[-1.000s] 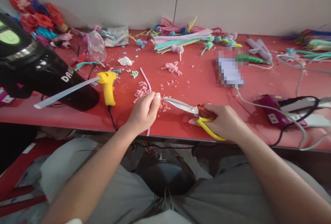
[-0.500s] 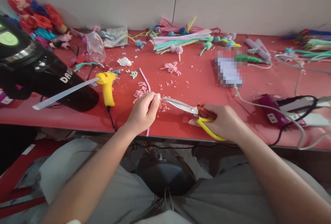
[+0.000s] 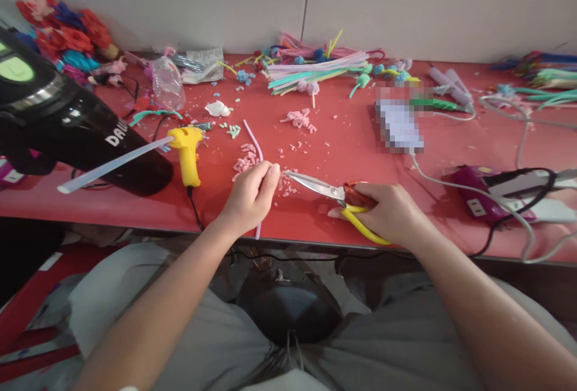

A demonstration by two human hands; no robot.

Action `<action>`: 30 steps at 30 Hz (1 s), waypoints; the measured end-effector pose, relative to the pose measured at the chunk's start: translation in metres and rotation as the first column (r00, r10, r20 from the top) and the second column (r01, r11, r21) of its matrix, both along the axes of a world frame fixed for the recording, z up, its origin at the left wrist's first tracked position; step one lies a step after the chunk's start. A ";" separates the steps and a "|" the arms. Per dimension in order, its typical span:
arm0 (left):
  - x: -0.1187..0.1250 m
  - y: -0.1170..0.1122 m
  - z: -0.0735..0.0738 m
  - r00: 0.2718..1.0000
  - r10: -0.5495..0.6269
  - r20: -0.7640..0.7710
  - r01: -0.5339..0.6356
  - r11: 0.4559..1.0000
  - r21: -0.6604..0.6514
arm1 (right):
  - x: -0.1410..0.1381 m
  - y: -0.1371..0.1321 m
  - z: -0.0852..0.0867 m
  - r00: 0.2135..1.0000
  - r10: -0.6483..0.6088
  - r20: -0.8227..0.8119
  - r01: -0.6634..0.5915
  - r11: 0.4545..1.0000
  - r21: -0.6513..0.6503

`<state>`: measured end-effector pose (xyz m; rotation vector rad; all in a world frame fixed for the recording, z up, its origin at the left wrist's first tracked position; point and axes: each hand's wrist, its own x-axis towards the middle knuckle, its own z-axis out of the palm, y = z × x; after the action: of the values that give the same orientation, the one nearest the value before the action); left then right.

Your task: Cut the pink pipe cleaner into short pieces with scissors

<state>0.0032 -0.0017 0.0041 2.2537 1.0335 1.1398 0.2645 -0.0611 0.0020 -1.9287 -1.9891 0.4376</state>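
Observation:
My right hand (image 3: 387,210) grips the scissors (image 3: 318,184) by their handles, one red and one yellow. The blades look nearly together, and their tips end just short of the fingers of my left hand (image 3: 255,195). That hand is closed, thumb pressed on the fingers; whatever it pinches is too small or hidden to make out. A lilac pipe cleaner (image 3: 255,138) runs behind or through the left hand, its lower end showing near the table edge. Pink cut pieces (image 3: 247,161) lie beside the left hand, and finer pink scraps are scattered under the scissor tips.
A yellow glue gun (image 3: 188,159) with a long glue stick and a black tumbler (image 3: 99,126) stand at left. Bundled pipe cleaners (image 3: 320,71) lie at the back. A blurred, corded device (image 3: 396,126) and a purple power strip (image 3: 478,198) with cables are at right.
Almost nothing differs. The view has shifted very slightly; both hands and the scissors hold the same pose.

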 end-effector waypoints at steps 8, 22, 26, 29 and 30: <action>-0.001 -0.001 0.000 1.000 0.021 0.012 -0.020 0.999 -0.029 | 0.001 -0.003 0.003 1.000 0.005 -0.029 -0.005 1.000 -0.018; -0.001 -0.001 0.002 1.000 0.022 0.011 -0.022 1.000 -0.020 | 0.001 -0.001 0.003 1.000 -0.002 -0.019 0.001 0.999 -0.052; -0.001 -0.002 0.003 1.000 0.023 0.011 -0.023 0.999 -0.041 | 0.001 0.001 0.000 1.000 -0.015 -0.016 0.014 0.999 -0.049; -0.001 -0.001 0.002 1.000 0.024 0.017 -0.023 0.999 -0.042 | 0.002 0.000 -0.001 0.999 -0.025 -0.022 0.025 0.999 -0.024; -0.001 -0.001 0.002 1.000 0.023 0.019 -0.023 0.999 -0.040 | 0.002 -0.001 -0.001 0.999 -0.027 -0.028 0.027 0.999 -0.019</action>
<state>0.0019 -0.0029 0.0060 2.2013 1.0676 1.1384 0.2665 -0.0617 0.0009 -1.9473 -1.9461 0.4752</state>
